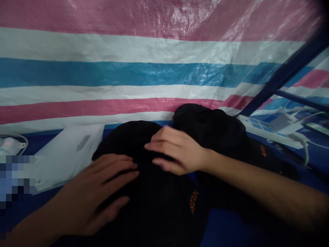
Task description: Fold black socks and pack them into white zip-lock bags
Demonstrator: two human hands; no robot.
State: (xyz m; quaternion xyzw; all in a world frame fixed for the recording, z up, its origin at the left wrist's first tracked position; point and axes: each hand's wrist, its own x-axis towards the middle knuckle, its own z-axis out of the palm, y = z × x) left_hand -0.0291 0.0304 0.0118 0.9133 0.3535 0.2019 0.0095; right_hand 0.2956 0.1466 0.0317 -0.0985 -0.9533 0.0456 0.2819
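Observation:
A black cloth item [154, 209] with orange lettering lies before me, rounded at its far end; its exact kind is too dark to tell. My left hand [102, 192] rests on its left side, fingers stretched out and thumb apart. Across its upper part lies my right hand [177, 151], palm down, fingers slightly bent with a gap between thumb and forefinger. Neither hand visibly grips the cloth. A second black cloth item [210, 127], also marked in orange, sits bunched behind my right forearm, which hides part of it.
White sheets or flat packets [64, 154] lie at the left, near a white plug-like device [11, 145] with a cable. On the right, a white power strip [269, 130] carries adapters and cords. A striped plastic sheet [128, 73] hangs behind, beside a dark metal frame [285, 72].

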